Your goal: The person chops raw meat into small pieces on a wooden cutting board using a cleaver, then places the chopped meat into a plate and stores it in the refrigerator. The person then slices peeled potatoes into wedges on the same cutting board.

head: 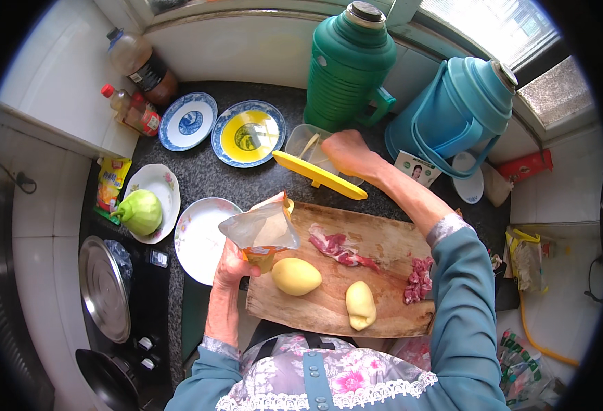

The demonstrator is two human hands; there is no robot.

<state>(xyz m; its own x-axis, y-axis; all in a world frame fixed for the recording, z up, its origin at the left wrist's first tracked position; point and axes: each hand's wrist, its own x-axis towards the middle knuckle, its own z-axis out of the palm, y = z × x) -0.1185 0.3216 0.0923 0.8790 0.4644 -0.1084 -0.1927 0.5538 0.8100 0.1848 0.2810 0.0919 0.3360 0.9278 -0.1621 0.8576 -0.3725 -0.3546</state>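
Observation:
My left hand (pixel 231 264) grips an opened foil pouch (pixel 260 231), its silvery mouth spread wide above the left edge of a wooden cutting board (pixel 306 314). At a clear plastic box (pixel 297 139) behind the board, my right hand (pixel 350 151) is curled over the right side, its fingertips hidden. A pale stick or spoon handle (pixel 309 145) leans in the box. The box's yellow lid (pixel 319 175) stands tilted in front. On the board lie two peeled potatoes (pixel 296 276), one with a cut end (pixel 361 305), a strip of raw meat (pixel 340 247) and chopped meat (pixel 418 280).
Two thermos flasks, green (pixel 350 67) and blue (pixel 453 113), stand behind. Left are a white plate (pixel 204 241), a plate of yellow liquid (pixel 250 136), a blue-patterned plate (pixel 188 122), a peeled green gourd (pixel 141 213) in a dish, bottles (pixel 140 67) and a stove (pixel 150 308).

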